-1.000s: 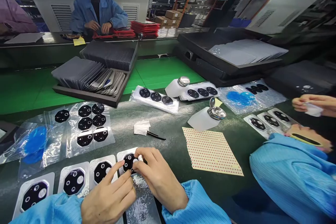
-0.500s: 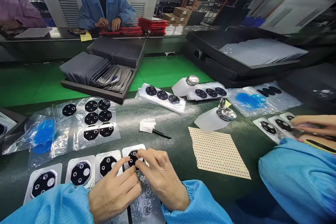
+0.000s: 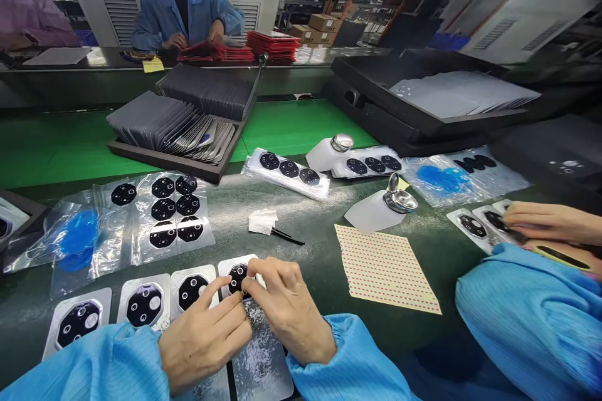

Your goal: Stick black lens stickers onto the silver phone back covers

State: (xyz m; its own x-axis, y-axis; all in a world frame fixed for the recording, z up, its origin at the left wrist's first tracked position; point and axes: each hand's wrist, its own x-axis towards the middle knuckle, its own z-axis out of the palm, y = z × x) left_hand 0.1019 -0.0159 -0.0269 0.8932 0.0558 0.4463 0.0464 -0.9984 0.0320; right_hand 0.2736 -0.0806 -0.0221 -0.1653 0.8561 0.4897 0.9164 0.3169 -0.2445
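Four silvery back panels stand in a row before me, each with a black octagonal camera plate; the rightmost panel (image 3: pixel 261 351) lies under my fingers. My left hand (image 3: pixel 207 332) rests over the row, its index fingertip on the left edge of the rightmost black plate (image 3: pixel 237 277) and its fingers spread. At that plate's right side, my right hand (image 3: pixel 286 307) has thumb and forefinger pinched together; what lies between them is hidden. To the left are the third panel's plate (image 3: pixel 192 289), the second plate (image 3: pixel 143 304) and the leftmost plate (image 3: pixel 79 324).
Bagged black plates (image 3: pixel 176 210) lie behind the row. A white wipe with black tweezers (image 3: pixel 286 237), a dotted sticker sheet (image 3: pixel 388 269) and a pump bottle (image 3: pixel 379 210) are to the right. A co-worker's hand (image 3: pixel 550 222) works at the far right. Behind stands a panel tray (image 3: pixel 216 170).
My hands stay at the rightmost plate with only slight finger shifts. The view has shifted slightly. The co-worker across the bench has moved their hands over the red pieces.
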